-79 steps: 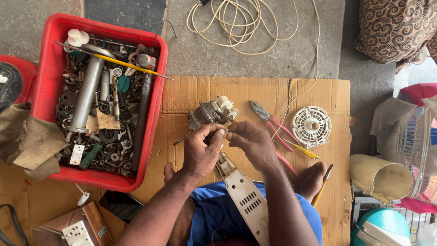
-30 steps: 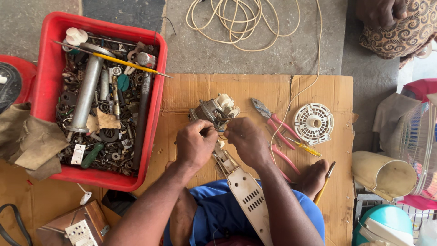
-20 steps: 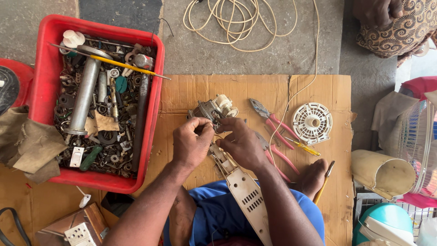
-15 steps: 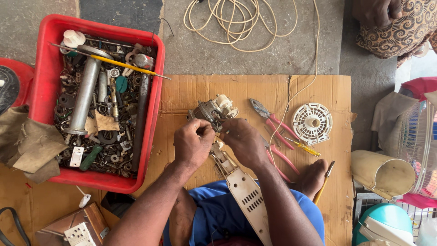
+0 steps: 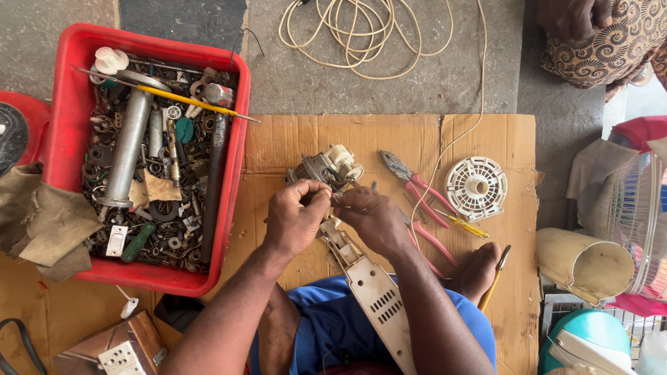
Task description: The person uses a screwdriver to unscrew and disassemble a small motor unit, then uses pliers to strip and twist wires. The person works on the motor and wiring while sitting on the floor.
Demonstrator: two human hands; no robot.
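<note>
A small grey electric motor with a white gear end rests on the flattened cardboard. My left hand and my right hand meet just below it, fingertips pinched on a small part or wire by the motor; what exactly they pinch is too small to tell. A cream slotted plastic housing lies along my lap under the hands. Red-handled pliers lie right of the motor.
A red crate of bolts, metal tubes and a yellow screwdriver stands at the left. A white round fan part, a coiled cream cable, a fan guard and another person's patterned clothing lie to the right and top.
Both hands have stayed at the motor with only small finger shifts; the left hand's fingers have curled closer to the right hand. The view moved slightly.
</note>
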